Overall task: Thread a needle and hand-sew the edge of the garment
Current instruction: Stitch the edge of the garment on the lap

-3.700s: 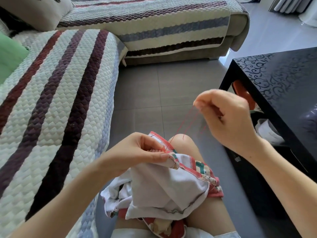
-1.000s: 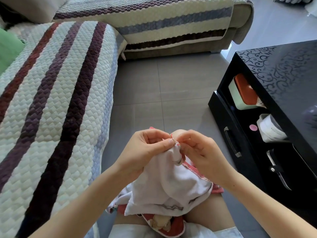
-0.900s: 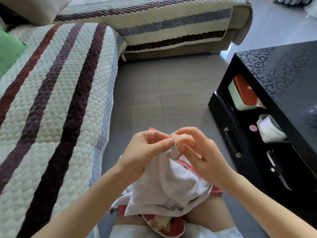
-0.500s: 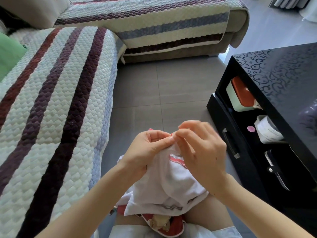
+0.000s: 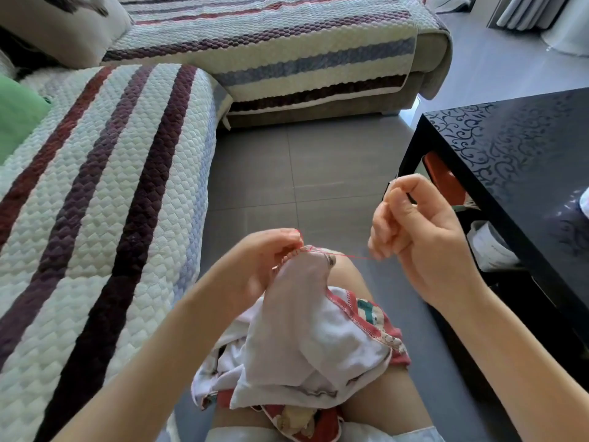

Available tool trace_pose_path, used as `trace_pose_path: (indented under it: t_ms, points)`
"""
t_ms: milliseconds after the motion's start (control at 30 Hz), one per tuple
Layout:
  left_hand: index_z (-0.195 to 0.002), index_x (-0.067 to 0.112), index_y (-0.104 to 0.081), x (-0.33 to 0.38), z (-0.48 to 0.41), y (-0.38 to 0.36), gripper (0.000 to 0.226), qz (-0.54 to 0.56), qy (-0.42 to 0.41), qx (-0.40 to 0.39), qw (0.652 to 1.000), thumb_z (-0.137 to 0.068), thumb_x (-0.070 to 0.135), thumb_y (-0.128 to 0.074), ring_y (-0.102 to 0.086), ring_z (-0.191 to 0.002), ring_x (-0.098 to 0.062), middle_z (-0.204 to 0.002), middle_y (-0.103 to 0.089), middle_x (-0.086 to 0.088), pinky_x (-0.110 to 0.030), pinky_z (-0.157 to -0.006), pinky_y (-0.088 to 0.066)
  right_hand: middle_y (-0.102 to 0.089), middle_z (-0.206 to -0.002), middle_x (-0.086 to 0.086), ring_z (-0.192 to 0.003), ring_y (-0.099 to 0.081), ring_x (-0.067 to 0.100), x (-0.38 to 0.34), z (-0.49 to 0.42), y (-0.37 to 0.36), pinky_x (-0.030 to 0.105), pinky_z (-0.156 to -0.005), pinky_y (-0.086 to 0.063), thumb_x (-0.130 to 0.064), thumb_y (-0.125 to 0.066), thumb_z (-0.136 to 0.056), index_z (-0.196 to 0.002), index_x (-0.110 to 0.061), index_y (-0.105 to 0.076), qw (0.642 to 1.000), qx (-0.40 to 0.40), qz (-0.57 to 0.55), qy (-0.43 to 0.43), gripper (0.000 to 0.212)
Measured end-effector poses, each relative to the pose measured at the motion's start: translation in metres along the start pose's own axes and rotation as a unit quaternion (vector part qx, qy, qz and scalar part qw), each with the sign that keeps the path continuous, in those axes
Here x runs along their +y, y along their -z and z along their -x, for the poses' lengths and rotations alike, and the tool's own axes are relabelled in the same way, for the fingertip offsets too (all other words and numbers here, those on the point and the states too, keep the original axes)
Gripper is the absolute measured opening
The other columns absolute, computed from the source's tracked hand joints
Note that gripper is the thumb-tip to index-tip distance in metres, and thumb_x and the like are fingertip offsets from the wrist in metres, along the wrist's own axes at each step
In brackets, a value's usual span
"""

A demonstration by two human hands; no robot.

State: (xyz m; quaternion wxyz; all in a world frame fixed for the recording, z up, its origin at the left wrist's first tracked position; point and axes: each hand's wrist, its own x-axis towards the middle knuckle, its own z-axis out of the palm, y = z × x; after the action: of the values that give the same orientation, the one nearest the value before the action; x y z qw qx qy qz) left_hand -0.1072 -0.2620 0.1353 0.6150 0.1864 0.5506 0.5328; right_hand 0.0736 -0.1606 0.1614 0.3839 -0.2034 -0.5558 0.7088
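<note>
A white garment (image 5: 306, 339) with red trim and a printed pattern lies bunched on my lap. My left hand (image 5: 267, 260) pinches its raised edge near the red seam. A thin red thread (image 5: 347, 256) runs from that edge to the right. My right hand (image 5: 414, 228) is lifted up and to the right of the garment, fingers curled, pinching the needle (image 5: 393, 183), whose thin tip shows above the fingers.
A sofa with a striped quilted cover (image 5: 105, 193) fills the left and top. A green cushion (image 5: 16, 113) lies at the far left. A black table (image 5: 510, 161) stands at the right, with a lower shelf holding an orange-lidded box (image 5: 444, 177) and a white container (image 5: 490, 247). Grey floor tiles (image 5: 302, 173) lie between them.
My right hand has left the garment edge and moved up and right, drawing the red thread out. My left hand keeps its pinch on the edge.
</note>
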Motion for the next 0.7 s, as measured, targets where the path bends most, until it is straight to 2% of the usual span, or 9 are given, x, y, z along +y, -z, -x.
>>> trace_pose_path:
  t_ms: [67,133,233,333,433,500,567,700]
  points:
    - [-0.069,0.016,-0.060,0.015,-0.001,-0.002,0.002,0.034,0.002,-0.025,0.999,-0.071,0.016,-0.059,-0.056,-0.071,-0.015,-0.072,-0.061,0.000,-0.027,-0.077,-0.042,-0.042,-0.052,0.001,-0.042,-0.035,0.016,-0.007,-0.006,0.003,0.022,-0.044,-0.035,-0.030,-0.052,-0.086,-0.079,-0.014,-0.047,1.000,0.005,0.013,0.019,0.018]
    - [-0.064,0.018,-0.060,0.038,0.002,-0.007,0.008,0.016,-0.015,-0.047,0.999,-0.071,0.016,-0.056,-0.057,-0.065,-0.013,-0.067,-0.060,0.002,-0.026,-0.073,-0.041,-0.036,-0.052,-0.001,-0.044,-0.027,0.013,-0.016,-0.012,0.005,0.022,-0.043,-0.028,-0.033,-0.053,-0.086,-0.081,-0.012,-0.046,0.998,0.004,0.037,0.045,0.023]
    - [-0.056,0.021,-0.056,0.075,0.009,-0.016,0.018,-0.084,-0.072,-0.084,0.990,-0.073,0.019,-0.052,-0.049,-0.057,-0.010,-0.058,-0.049,0.005,-0.020,-0.060,-0.040,-0.034,-0.053,-0.006,-0.046,-0.027,0.008,-0.022,-0.023,0.005,0.019,-0.045,-0.027,-0.027,-0.053,-0.097,-0.083,-0.012,-0.048,0.992,0.000,0.102,0.069,0.021]
    - [-0.066,0.017,-0.063,0.104,0.017,-0.024,0.011,-0.222,-0.154,-0.096,0.958,-0.076,0.019,-0.058,-0.042,-0.053,-0.005,-0.057,-0.049,0.008,-0.015,-0.058,-0.037,-0.035,-0.057,-0.008,-0.050,-0.029,0.009,-0.009,-0.032,-0.005,0.021,-0.047,-0.025,-0.019,-0.045,-0.092,-0.084,-0.016,-0.050,0.982,-0.025,0.184,0.042,0.010]
    - [-0.078,0.017,-0.074,0.127,0.027,-0.032,0.013,-0.271,-0.193,-0.128,0.934,-0.078,0.017,-0.061,-0.033,-0.047,-0.002,-0.053,-0.045,0.010,-0.018,-0.051,-0.022,-0.038,-0.056,-0.013,-0.053,-0.031,0.007,0.004,-0.038,-0.020,0.018,-0.050,-0.028,-0.007,-0.046,-0.096,-0.082,-0.015,-0.051,0.963,-0.041,0.264,0.041,0.017]
    - [-0.082,0.018,-0.075,0.137,0.030,-0.035,0.017,-0.280,-0.208,-0.151,0.925,-0.081,0.013,-0.059,-0.028,-0.045,-0.003,-0.050,-0.039,0.013,-0.025,-0.054,-0.013,-0.037,-0.054,-0.014,-0.053,-0.031,0.006,0.006,-0.040,-0.026,0.017,-0.050,-0.029,-0.001,-0.046,-0.096,-0.081,-0.014,-0.052,0.963,-0.049,0.262,0.036,0.021]
    - [-0.083,0.017,-0.076,0.144,0.032,-0.036,0.018,-0.278,-0.217,-0.161,0.922,-0.080,0.010,-0.059,-0.026,-0.043,-0.003,-0.048,-0.037,0.013,-0.030,-0.056,-0.011,-0.037,-0.057,-0.013,-0.056,-0.031,0.010,0.003,-0.039,-0.031,0.020,-0.052,-0.029,-0.008,-0.048,-0.094,-0.082,-0.014,-0.053,0.967,-0.072,0.239,0.044,0.015]
    - [-0.085,0.014,-0.073,0.145,0.030,-0.033,0.016,-0.267,-0.224,-0.161,0.923,-0.082,0.006,-0.060,-0.024,-0.041,-0.002,-0.046,-0.036,0.014,-0.027,-0.053,-0.011,-0.041,-0.060,-0.013,-0.056,-0.033,0.009,-0.003,-0.028,-0.040,0.017,-0.056,-0.031,-0.013,-0.047,-0.087,-0.082,-0.013,-0.052,0.981,-0.135,0.135,0.034,0.007]
